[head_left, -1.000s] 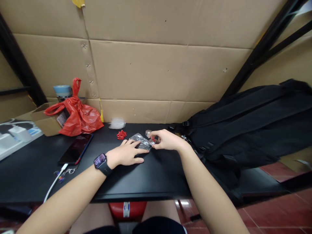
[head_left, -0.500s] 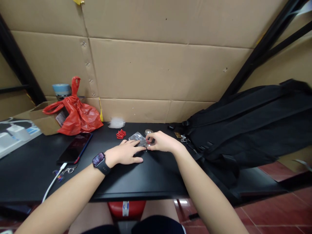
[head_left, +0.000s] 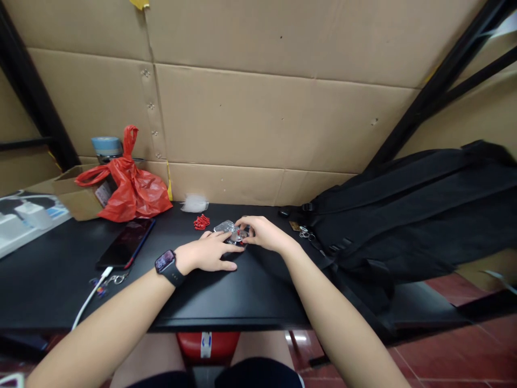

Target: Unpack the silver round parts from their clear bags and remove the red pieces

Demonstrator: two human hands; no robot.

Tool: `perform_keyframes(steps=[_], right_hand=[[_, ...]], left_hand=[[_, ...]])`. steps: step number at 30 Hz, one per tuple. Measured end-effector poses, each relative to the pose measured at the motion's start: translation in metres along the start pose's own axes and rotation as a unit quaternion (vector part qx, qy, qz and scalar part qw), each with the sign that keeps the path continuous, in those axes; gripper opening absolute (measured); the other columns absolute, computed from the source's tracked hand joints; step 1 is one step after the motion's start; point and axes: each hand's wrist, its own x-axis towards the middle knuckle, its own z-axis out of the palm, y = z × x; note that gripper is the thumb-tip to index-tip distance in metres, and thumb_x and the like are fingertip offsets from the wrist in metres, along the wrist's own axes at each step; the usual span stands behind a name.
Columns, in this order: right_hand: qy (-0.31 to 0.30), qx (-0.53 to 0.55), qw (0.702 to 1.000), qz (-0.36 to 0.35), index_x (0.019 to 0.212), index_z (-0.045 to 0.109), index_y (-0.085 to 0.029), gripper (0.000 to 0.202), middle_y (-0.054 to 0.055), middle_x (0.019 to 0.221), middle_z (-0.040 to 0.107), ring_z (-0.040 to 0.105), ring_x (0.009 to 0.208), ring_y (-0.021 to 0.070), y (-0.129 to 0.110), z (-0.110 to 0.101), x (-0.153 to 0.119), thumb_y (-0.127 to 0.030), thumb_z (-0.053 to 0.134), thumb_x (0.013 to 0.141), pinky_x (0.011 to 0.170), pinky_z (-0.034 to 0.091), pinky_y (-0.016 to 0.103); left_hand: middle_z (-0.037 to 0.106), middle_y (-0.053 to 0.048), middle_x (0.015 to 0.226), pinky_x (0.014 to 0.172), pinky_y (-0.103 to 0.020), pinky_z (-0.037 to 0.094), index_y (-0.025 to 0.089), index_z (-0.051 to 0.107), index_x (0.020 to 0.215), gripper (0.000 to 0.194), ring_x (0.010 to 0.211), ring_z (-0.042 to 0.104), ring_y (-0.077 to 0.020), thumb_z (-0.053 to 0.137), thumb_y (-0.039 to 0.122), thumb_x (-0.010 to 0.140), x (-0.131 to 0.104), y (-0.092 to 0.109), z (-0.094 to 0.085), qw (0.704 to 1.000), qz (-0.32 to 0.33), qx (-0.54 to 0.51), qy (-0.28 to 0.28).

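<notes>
Clear plastic bag (head_left: 223, 226), one, crinkled, lies on the black table (head_left: 234, 296), right of a small heap of red pieces (head_left: 201, 221); the left hand (head_left: 210, 252) rests over its near side, fingers spread, and the right hand (head_left: 264, 233) curls at its right end, thumb and forefinger around small clear-and-red items (head_left: 239, 234) — whether pinched tight, cannot tell. Handling, as judged: film light, limp and slippery, best pressed flat and taken by an edge; items probably light and firm — grip by the sides.

Soft, even light puts a faint sheen on the desktop (head_left: 258, 296); edges look stretched.
</notes>
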Motion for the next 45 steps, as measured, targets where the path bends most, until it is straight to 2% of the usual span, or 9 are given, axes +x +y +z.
perform_keyframes(steps=[8, 15, 19, 23, 26, 30, 33, 38, 45], right_hand=[[0.087, -0.121, 0.989, -0.003, 0.112, 0.064, -0.027, 0.039, 0.003, 0.107, 0.065, 0.059, 0.102, 0.02, 0.001, 0.017, 0.01, -0.025, 0.08, 0.077, 0.082, 0.047, 0.03], [0.089, -0.192, 0.977, 0.025, 0.113, 0.063, -0.025, 0.028, 0.006, 0.111, 0.063, 0.056, 0.103, 0.023, 0.0, 0.03, 0.023, -0.036, 0.069, 0.088, 0.083, 0.045, 0.033], [0.094, -0.176, 0.979, 0.037, 0.108, 0.063, -0.023, 0.021, 0.007, 0.109, 0.062, 0.055, 0.101, 0.0226, -0.002, 0.029, 0.023, -0.031, 0.066, 0.089, 0.083, 0.045, 0.033], [0.06, -0.09, 0.994, -0.004, 0.099, 0.064, -0.022, 0.021, 0.004, 0.105, 0.06, 0.055, 0.1, 0.02, -0.002, 0.018, 0.014, -0.021, 0.073, 0.08, 0.088, 0.044, 0.031], [0.033, -0.058, 0.998, -0.021, 0.096, 0.07, -0.022, 0.025, 0.007, 0.113, 0.058, 0.051, 0.11, 0.0241, 0.0, 0.007, 0.004, -0.032, 0.079, 0.076, 0.098, 0.042, 0.038], [-0.004, -0.082, 0.996, 0.022, 0.101, 0.074, -0.028, 0.025, 0.01, 0.132, 0.052, 0.042, 0.123, 0.032, 0.008, 0.0, -0.004, -0.045, 0.071, 0.084, 0.104, 0.035, 0.052], [-0.016, -0.098, 0.994, 0.054, 0.101, 0.075, -0.029, 0.023, 0.01, 0.133, 0.053, 0.043, 0.123, 0.0309, 0.014, 0.002, -0.003, -0.029, 0.052, 0.096, 0.102, 0.035, 0.055], [-0.026, -0.11, 0.992, 0.055, 0.1, 0.073, -0.027, 0.023, 0.009, 0.133, 0.053, 0.041, 0.124, 0.0311, 0.017, 0.008, 0.001, -0.013, 0.065, 0.084, 0.1, 0.036, 0.053], [0.007, -0.086, 0.994, 0.065, 0.09, 0.072, -0.024, 0.006, 0.01, 0.132, 0.052, 0.042, 0.123, 0.0303, 0.015, 0.015, 0.005, -0.026, 0.069, 0.086, 0.099, 0.036, 0.053]], left_hand=[[0.014, -0.003, 0.165, 0.116, -0.06, 0.019, 0.045, 0.05, 0.139, 0.053, 0.15, 0.016, -0.0373, 0.058, 0.056, 0.088, 0.0, -0.004, 0.002, 1.0, 0.004, -0.009, 0.004], [0.02, -0.005, 0.164, 0.115, -0.06, 0.019, 0.044, 0.055, 0.134, 0.047, 0.151, 0.015, -0.0328, 0.059, 0.054, 0.089, -0.001, -0.004, -0.002, 1.0, 0.005, -0.009, 0.013], [0.033, -0.006, 0.159, 0.114, -0.057, 0.022, 0.039, 0.064, 0.125, 0.039, 0.147, 0.026, -0.0337, 0.061, 0.051, 0.088, -0.002, -0.008, -0.007, 0.999, 0.005, -0.008, 0.032], [0.063, -0.006, 0.13, 0.105, -0.042, 0.038, 0.03, 0.069, 0.109, 0.026, 0.125, 0.054, -0.0283, 0.06, 0.044, 0.089, -0.003, -0.015, -0.012, 0.998, 0.031, -0.008, 0.052], [0.068, -0.007, 0.113, 0.093, -0.037, 0.045, 0.024, 0.063, 0.111, 0.033, 0.107, 0.063, -0.0269, 0.063, 0.044, 0.085, -0.002, -0.019, -0.012, 0.997, 0.012, -0.002, 0.076], [0.061, -0.011, 0.129, 0.099, -0.042, 0.042, 0.022, 0.057, 0.126, 0.053, 0.117, 0.058, -0.0317, 0.065, 0.05, 0.082, 0.002, -0.021, -0.005, 0.995, -0.016, 0.024, 0.1], [0.058, -0.011, 0.129, 0.097, -0.044, 0.042, 0.023, 0.06, 0.126, 0.045, 0.115, 0.058, -0.0321, 0.057, 0.046, 0.087, 0.005, -0.022, -0.001, 0.992, -0.031, 0.05, 0.108], [0.062, -0.01, 0.117, 0.096, -0.044, 0.039, 0.022, 0.069, 0.109, 0.03, 0.109, 0.058, -0.0286, 0.049, 0.02, 0.086, 0.007, -0.025, 0.001, 0.984, -0.05, 0.091, 0.143], [0.064, -0.009, 0.105, 0.093, -0.043, 0.036, 0.022, 0.072, 0.089, 0.025, 0.11, 0.051, -0.0277, 0.05, 0.033, 0.091, 0.012, -0.028, 0.005, 0.967, -0.099, 0.051, 0.23]])
